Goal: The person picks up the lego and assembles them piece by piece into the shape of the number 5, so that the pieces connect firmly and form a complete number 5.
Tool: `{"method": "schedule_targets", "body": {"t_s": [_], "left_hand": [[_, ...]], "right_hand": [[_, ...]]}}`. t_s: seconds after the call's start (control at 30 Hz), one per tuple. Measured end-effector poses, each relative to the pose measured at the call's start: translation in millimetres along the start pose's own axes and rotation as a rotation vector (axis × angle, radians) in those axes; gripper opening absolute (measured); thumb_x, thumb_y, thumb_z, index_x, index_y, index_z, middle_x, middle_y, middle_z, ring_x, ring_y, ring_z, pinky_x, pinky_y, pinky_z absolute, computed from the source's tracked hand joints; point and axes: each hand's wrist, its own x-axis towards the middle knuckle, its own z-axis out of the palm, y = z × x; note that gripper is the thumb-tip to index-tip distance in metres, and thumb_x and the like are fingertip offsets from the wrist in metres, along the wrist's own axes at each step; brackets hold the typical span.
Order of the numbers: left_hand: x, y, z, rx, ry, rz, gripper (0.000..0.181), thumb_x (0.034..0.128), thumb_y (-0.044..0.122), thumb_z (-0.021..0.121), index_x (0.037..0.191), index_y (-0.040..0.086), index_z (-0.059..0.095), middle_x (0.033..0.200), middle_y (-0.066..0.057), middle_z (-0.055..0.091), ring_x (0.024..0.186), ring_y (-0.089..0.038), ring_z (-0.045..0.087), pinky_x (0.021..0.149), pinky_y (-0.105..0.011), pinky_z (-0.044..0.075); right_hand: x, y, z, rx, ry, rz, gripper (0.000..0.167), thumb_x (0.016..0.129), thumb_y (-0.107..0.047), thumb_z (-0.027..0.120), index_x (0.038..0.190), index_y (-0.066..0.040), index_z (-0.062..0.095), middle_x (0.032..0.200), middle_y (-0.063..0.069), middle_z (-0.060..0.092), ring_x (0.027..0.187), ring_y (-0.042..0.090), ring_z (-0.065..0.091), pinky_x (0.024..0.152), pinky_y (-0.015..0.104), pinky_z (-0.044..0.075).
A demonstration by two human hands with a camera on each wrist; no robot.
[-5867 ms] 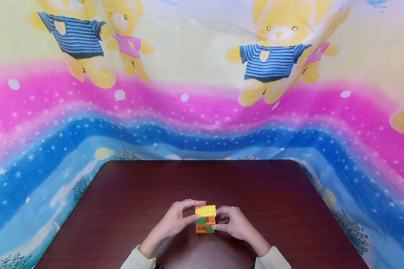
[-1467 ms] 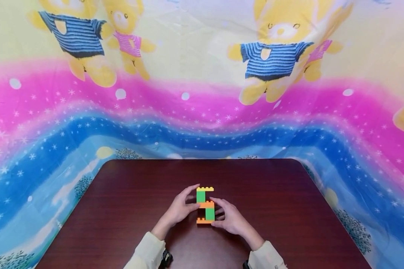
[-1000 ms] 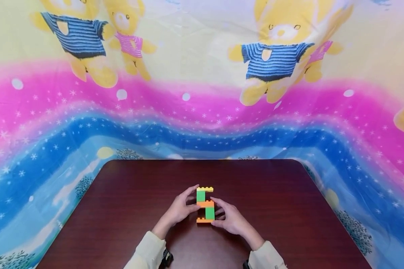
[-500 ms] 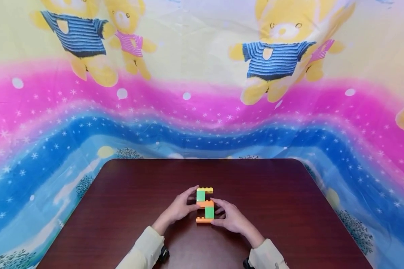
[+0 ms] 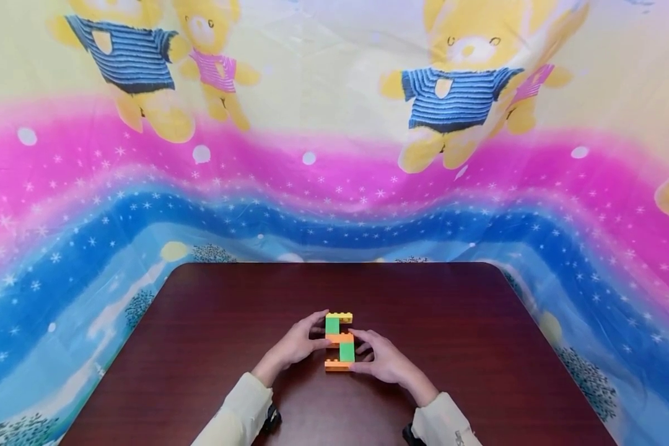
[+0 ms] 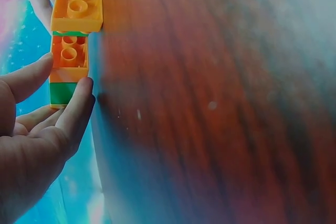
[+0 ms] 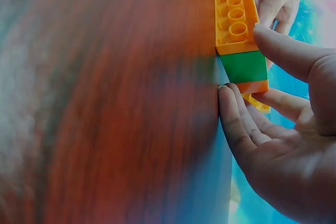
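Observation:
Both hands hold one S-shaped build of toy building bricks. In the head view its yellow brick (image 5: 345,317) is at the top, followed by a green brick (image 5: 332,326), an orange brick (image 5: 345,338), another green brick (image 5: 347,352) and a bottom orange brick (image 5: 337,367). My left hand (image 5: 292,347) grips the left side, thumb at the middle orange brick and a finger at the top. On the right, my right hand (image 5: 389,360) has its thumb at the bottom brick and fingertips near the middle one. Hollow undersides of the orange bricks (image 7: 237,19) face the wrist cameras.
A dark red-brown table (image 5: 234,297) with rounded far corners spreads under the hands. Behind and beside it hangs a cloth (image 5: 334,179) printed with bears and snowflakes. Pale sleeves (image 5: 240,406) and dark wrist straps (image 5: 272,419) show at the near edge.
Earlier the yellow top's studs faced the head camera; the build has since been tipped to show its front. Over the last second its top has dipped slightly, both hands keeping hold.

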Motion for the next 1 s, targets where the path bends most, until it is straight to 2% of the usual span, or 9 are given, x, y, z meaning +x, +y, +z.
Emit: {"method": "schedule_targets", "body": {"t_s": [0.37, 0.67, 1.0], "left_hand": [[1.6, 1.4, 2.3, -0.001, -0.024, -0.028, 0.071, 0.0983, 0.017, 0.072, 0.159, 0.004, 0.038, 0.151, -0.020, 0.053, 0.134, -0.038, 0.056, 0.107, -0.055, 0.050], [-0.9, -2.0, 2.2, 0.002, -0.025, -0.058, 0.071, 0.0995, 0.019, 0.071, 0.160, 0.006, 0.036, 0.152, -0.019, 0.052, 0.137, -0.038, 0.053, 0.109, -0.057, 0.048], [-4.0, 0.7, 1.7, 0.021, -0.020, -0.057, 0.071, 0.1008, 0.021, 0.069, 0.161, 0.005, 0.034, 0.157, -0.021, 0.046, 0.139, -0.039, 0.052, 0.111, -0.059, 0.045]], "right_hand": [[-2.0, 4.2, -3.7, -0.007, -0.020, 0.008, 0.075, 0.090, -0.028, 0.083, 0.155, -0.012, 0.048, 0.138, 0.015, 0.056, 0.108, 0.024, 0.065, 0.088, 0.043, 0.060], [-1.0, 3.6, -2.0, 0.002, -0.027, -0.002, 0.075, 0.090, -0.028, 0.082, 0.155, -0.011, 0.048, 0.140, 0.016, 0.056, 0.109, 0.025, 0.065, 0.087, 0.043, 0.060], [0.3, 5.9, -0.6, 0.019, -0.024, 0.011, 0.073, 0.091, -0.030, 0.082, 0.154, -0.013, 0.049, 0.137, 0.012, 0.058, 0.109, 0.023, 0.065, 0.087, 0.040, 0.060]]}}
